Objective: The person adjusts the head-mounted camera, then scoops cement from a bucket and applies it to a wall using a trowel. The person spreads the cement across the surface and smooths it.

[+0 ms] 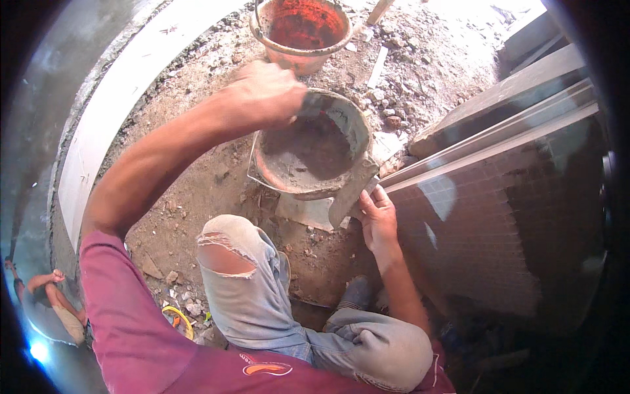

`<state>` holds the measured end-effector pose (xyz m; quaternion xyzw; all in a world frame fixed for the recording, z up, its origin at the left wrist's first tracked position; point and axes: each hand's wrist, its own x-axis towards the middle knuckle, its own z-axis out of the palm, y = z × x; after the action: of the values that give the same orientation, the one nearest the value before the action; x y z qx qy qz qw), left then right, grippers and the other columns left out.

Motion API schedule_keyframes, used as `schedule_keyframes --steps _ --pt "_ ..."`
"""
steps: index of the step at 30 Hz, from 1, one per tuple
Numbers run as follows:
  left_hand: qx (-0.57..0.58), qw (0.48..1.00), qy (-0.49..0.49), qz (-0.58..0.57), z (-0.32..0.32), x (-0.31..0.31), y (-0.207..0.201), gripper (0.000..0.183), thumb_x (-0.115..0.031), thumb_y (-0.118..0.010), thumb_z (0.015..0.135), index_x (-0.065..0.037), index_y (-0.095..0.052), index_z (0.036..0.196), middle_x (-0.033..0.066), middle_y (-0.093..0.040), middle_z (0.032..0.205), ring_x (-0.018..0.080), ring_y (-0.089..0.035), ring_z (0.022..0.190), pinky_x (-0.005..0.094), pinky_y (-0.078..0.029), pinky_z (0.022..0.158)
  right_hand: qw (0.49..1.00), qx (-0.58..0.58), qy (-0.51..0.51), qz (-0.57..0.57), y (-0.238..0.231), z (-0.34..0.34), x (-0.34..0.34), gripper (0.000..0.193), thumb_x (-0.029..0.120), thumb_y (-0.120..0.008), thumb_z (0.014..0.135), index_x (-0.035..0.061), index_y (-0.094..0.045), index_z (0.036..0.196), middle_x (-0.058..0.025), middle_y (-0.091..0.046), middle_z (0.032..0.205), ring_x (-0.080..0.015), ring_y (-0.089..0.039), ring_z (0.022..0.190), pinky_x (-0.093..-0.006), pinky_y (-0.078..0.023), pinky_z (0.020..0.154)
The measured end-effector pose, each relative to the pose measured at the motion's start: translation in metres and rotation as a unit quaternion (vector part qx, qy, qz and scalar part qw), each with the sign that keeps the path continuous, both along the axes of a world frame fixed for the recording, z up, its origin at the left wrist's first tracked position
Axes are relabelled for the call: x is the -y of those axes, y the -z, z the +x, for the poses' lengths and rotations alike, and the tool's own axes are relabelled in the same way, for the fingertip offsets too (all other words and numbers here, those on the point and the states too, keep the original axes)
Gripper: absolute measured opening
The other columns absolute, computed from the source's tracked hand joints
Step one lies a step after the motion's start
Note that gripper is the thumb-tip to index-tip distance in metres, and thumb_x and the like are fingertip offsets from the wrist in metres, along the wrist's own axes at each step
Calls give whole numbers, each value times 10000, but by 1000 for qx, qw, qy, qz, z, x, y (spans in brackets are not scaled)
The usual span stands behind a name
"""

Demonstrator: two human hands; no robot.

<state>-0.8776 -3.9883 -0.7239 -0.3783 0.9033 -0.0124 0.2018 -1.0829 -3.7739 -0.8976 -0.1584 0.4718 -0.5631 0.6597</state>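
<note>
A round bucket (308,148) with wet grey mortar inside stands on the dirt in front of my knees, its wire handle hanging on the left. My left hand (269,95) is closed in a fist above the bucket's far left rim. Whatever it grips is hidden behind the fingers and wrist. At the bucket's near right side, my right hand (378,215) pinches a flat, mortar-smeared grey piece (353,194) between thumb and fingers. That piece is tilted up against or very close to the rim; I cannot tell if they touch.
Beyond stands an orange-red bucket (303,49). A tiled panel (459,217) and boards (518,98) line the right side, close to my right arm. A long pale plank (108,111) runs along the left. Another person (56,299) is at far left. Rubble and a yellow ring (178,320) lie on the ground.
</note>
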Motion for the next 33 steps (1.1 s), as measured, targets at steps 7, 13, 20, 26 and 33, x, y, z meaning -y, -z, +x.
schedule_keyframes --steps 7,13,20,26,33 --pt "-52 992 101 -48 -26 -51 76 145 -152 -631 792 -49 -731 796 154 -717 752 295 -732 735 427 -574 639 996 -63 45 -46 31 11 -15 324 162 -607 996 60 -560 1301 -32 -664 1148 -138 -648 980 -331 -570 808" --pt "-36 995 -43 82 24 -66 92 291 -366 -647 873 -113 -722 997 177 -709 832 373 -700 827 479 -563 730 992 -39 64 -99 27 15 -17 304 108 -594 998 -23 -585 1272 -42 -672 1138 -107 -627 978 -276 -526 861" --pt "-226 877 -222 361 56 -75 89 485 -514 -583 943 -77 -743 1078 74 -630 673 168 -595 583 321 -465 533 991 -109 61 -54 31 16 -17 375 162 -620 988 37 -556 1335 -29 -651 1188 -135 -629 1021 -356 -560 853" --pt "-360 722 -392 444 102 -106 95 497 -520 -580 939 -74 -743 1087 -12 -595 697 67 -502 547 242 -369 443 990 100 84 -44 4 4 -25 348 289 -550 1025 127 -538 1332 -1 -631 1222 -167 -612 1087 -448 -523 908" --pt "-570 573 -403 429 95 -171 112 487 -308 -684 905 -48 -627 1313 -11 -669 940 63 -564 722 223 -473 639 974 211 81 -18 -16 27 4 378 352 -507 1030 103 -525 1313 -58 -642 1210 -228 -633 1098 -464 -532 941"
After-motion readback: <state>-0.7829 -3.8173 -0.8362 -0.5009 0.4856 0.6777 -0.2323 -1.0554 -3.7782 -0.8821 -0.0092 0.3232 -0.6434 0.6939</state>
